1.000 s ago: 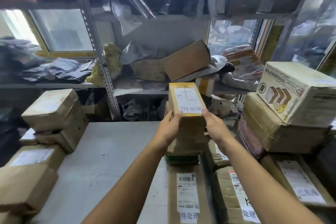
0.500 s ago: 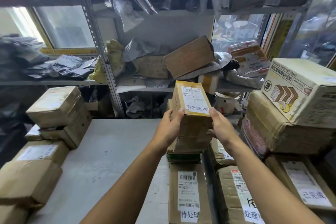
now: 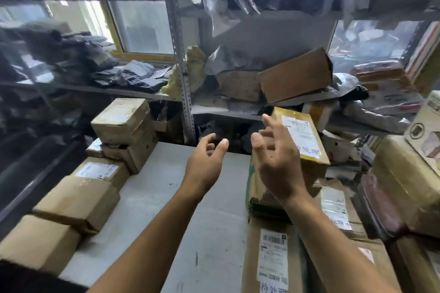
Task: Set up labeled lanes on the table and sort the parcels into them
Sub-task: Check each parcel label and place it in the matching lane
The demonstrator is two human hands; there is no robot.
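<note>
Hands (image 3: 240,162) spread, holding nothing: your right hand (image 3: 277,164) hovers just before the yellow parcel (image 3: 301,137), whose long axis runs away from you atop the stack.

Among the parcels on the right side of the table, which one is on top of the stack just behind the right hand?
The small yellow-taped box with the white label, tilted on top of the stack beside the open right hand. The other labelled boxes lie flat and lower.

Grey table (image 3: 166,197), flanking parcels (image 3: 78,200)
</note>
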